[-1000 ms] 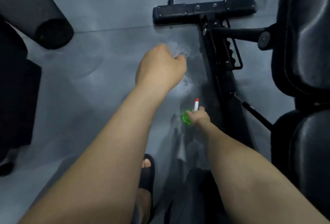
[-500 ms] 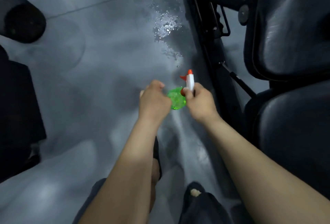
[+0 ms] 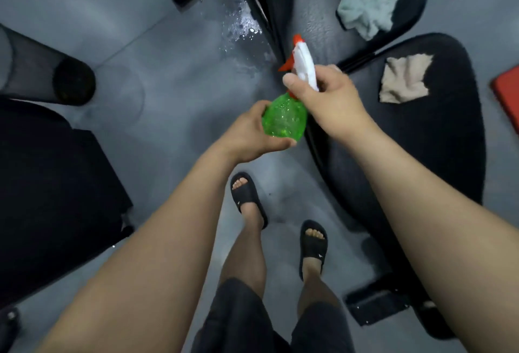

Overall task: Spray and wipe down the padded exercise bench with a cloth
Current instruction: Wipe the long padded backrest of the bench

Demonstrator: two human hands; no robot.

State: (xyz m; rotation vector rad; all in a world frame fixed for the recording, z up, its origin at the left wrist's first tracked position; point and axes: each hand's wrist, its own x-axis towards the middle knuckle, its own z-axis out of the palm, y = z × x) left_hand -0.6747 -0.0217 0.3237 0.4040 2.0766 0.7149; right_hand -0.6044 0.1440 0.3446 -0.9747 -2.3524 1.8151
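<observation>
Gripping green, orange-nozzled spray bottle (image 3: 284, 118), both hands.

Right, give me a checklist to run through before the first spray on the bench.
1. Bottle held firmly: ok. The left hand cups the green bottle and the right hand grips the white spray head.
2. Nozzle aimed at the bench: not ok. It points up the picture, toward the wet floor patch, not at the pads.
3. Liquid in the bottle: cannot tell.
4. Cloth within reach: ok. A tan cloth lies on the near pad and a pale green cloth on the far pad.
5. Finger on the trigger: cannot tell.
</observation>
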